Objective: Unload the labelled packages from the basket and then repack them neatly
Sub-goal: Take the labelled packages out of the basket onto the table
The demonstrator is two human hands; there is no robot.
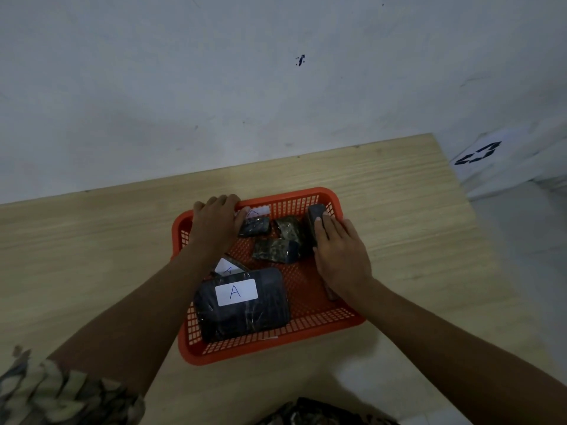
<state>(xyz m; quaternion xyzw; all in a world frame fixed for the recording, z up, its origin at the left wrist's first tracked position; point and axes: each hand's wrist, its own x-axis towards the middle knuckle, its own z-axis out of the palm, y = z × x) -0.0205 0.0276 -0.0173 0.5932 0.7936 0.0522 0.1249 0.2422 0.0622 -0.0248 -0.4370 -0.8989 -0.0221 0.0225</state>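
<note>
An orange mesh basket (306, 328) sits on the wooden table. A large dark package (245, 314) with a white "A" label fills its near left corner. Behind it a second "A" label (227, 267) peeks out. Two small dark wrapped packages (277, 249) (290, 227) lie mid-basket. My left hand (214, 222) rests over the basket's far left rim, fingers on a small labelled package (256, 223). My right hand (340, 256) grips a dark upright package (316, 214) against the right wall.
The light wooden table (414, 228) stands against a pale wall (214, 87), with its right edge close beyond the basket. A white sheet with a black mark (478, 153) lies off the table at the right. Patterned fabric (61, 394) shows at the bottom.
</note>
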